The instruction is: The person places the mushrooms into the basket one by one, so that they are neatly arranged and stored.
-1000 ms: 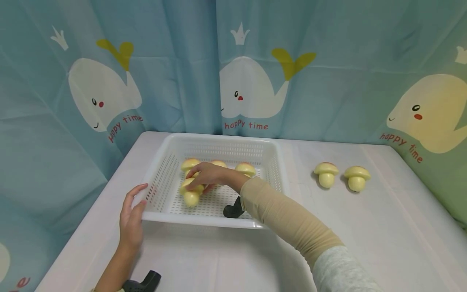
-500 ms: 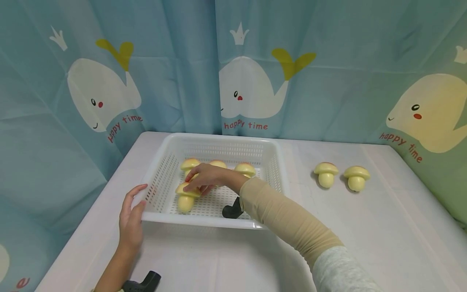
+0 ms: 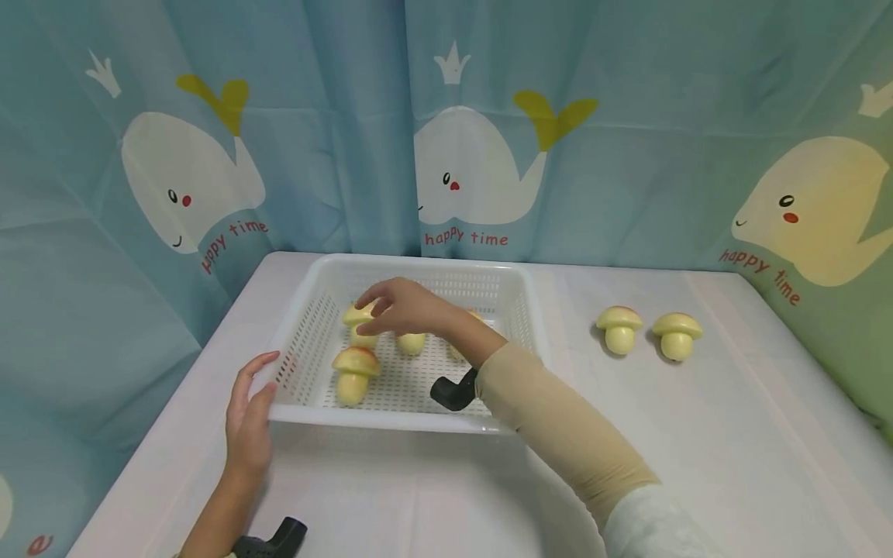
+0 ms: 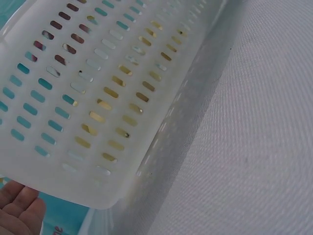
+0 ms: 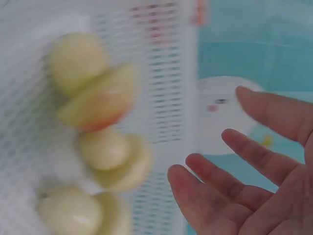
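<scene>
A white perforated plastic basket [image 3: 391, 419] holds several yellow toy mushrooms with red-tinged caps. My left hand [image 3: 249, 434] grips its left rim, with fingers and thumb at the edge; in the left wrist view that hand [image 4: 22, 208] shows at the rim's lower left. My right hand [image 3: 412, 306] hovers over the basket, fingers spread and holding nothing. It partly covers the back mushrooms in the head view. The front-left mushroom [image 3: 354, 376] stands uncovered. In the right wrist view the spread hand [image 5: 249, 181] is beside blurred mushrooms [image 5: 105, 103].
Two more toy mushrooms, one [image 3: 619, 329] beside the other [image 3: 677, 336], stand on the white-covered table [image 3: 628, 434] right of the basket. A blue curtain [image 3: 335, 139] printed with whales hangs behind the table. A black wrist device [image 3: 275, 540] sits on the left forearm.
My right hand set the front-left mushroom on the basket floor, slightly left and nearer, then let go and lifted up and back. The left hand stays at the rim.
</scene>
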A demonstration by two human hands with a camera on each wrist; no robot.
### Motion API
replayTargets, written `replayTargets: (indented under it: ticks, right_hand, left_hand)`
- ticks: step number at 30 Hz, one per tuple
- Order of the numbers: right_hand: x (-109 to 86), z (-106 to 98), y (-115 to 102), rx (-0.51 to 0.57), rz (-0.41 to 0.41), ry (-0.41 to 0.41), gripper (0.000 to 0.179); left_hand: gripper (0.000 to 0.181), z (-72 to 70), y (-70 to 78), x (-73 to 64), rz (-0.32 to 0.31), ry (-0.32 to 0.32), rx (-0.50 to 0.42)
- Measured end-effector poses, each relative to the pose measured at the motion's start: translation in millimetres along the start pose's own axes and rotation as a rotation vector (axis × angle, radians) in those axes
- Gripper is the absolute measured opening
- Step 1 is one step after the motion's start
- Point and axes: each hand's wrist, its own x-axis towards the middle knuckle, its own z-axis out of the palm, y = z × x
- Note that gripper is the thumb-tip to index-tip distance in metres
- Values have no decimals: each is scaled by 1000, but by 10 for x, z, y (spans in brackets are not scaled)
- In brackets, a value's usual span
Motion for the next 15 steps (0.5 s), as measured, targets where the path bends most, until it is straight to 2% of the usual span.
replayTargets:
  ticks: [3,7,10,15]
  right_hand:
    - [-169,-138,-51,28,-89,65,36]
    - [-358,-322,-44,109,-142,130,36]
    - [-438,-431,-9,125,-139,149,36]
    - [-502,-541,65,76,-91,140,38]
  left_hand:
    - [40,9,2,-3,-3,1,-2]
    - [40,14,3,-4,-4,-2,1]
    - [40,9,-2,-1,-6,0,7]
    - [40,2,-6,-3,-14,4,7]
